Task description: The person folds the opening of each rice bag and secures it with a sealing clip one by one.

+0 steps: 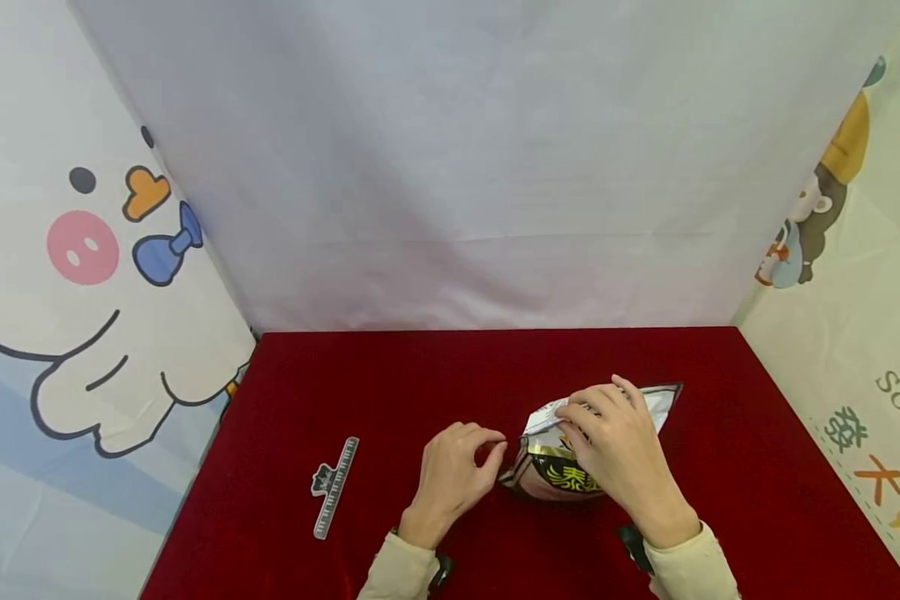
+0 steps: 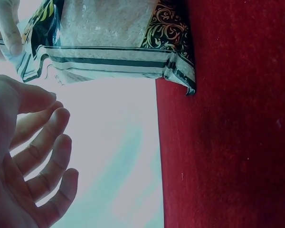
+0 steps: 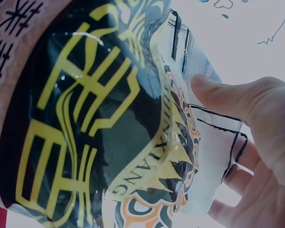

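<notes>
Printed bag, top edge held by one hand

Item: one printed bag (image 1: pixel 558 479), pale grains showing through its clear panel; located right of centre on the worktop (image 1: pixel 390 375). Right hand (image 1: pixel 622 442): thumb and fingers gripped the bag's white upper flap. Left hand (image 1: pixel 453 471): beside the bag's left end, fingers loosely bent, holding nothing. Step, as judged: folding or steadying the top. Next move, as judged: called for the left hand to take the flap's free end while the right kept its grip. Also present: one clear ruled strip (image 1: pixel 333 492) with dark ornament, left side. Surface: red covering. Room: plain pale backdrop (image 1: pixel 495 167); cartoon-printed side panels (image 1: pixel 15 208).
</notes>
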The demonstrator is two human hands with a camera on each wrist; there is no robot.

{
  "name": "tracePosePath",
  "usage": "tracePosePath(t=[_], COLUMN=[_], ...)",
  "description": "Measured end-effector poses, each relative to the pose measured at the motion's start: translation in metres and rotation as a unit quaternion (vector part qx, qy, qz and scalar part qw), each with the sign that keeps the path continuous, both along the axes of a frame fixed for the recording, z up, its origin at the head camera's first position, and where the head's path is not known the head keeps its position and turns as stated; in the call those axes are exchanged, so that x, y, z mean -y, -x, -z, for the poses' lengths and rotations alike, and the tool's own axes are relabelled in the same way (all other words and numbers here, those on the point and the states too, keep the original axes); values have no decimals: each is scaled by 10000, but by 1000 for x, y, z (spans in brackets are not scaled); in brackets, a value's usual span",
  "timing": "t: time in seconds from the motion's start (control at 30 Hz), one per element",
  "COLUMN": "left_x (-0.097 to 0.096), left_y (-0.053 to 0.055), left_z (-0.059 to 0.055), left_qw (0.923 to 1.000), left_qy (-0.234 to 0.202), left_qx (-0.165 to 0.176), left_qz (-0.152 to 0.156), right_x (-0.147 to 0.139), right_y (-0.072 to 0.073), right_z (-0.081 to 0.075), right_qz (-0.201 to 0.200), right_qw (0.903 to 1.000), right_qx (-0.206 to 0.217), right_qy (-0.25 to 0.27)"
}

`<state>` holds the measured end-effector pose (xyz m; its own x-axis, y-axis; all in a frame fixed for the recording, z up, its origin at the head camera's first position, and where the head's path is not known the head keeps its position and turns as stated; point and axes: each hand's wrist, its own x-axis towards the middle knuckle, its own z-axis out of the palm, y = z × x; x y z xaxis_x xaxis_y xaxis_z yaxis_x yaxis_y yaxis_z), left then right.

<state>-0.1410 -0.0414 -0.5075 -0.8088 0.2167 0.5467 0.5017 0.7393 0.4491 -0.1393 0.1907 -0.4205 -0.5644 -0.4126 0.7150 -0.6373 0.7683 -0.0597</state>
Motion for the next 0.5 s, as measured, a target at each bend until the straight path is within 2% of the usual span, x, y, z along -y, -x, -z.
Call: tracePosePath(t=[0.5], left_x=[-1], left_y=[-3], left_z=[0], left_qw=[9999], left_qy=[60], left_qx=[121], left_qz=[6], right_x=[0], right_y=[-1], right_z=[0], right_qz=[12], right_qw=[10000], right_qx=[8], right_qy=[40])
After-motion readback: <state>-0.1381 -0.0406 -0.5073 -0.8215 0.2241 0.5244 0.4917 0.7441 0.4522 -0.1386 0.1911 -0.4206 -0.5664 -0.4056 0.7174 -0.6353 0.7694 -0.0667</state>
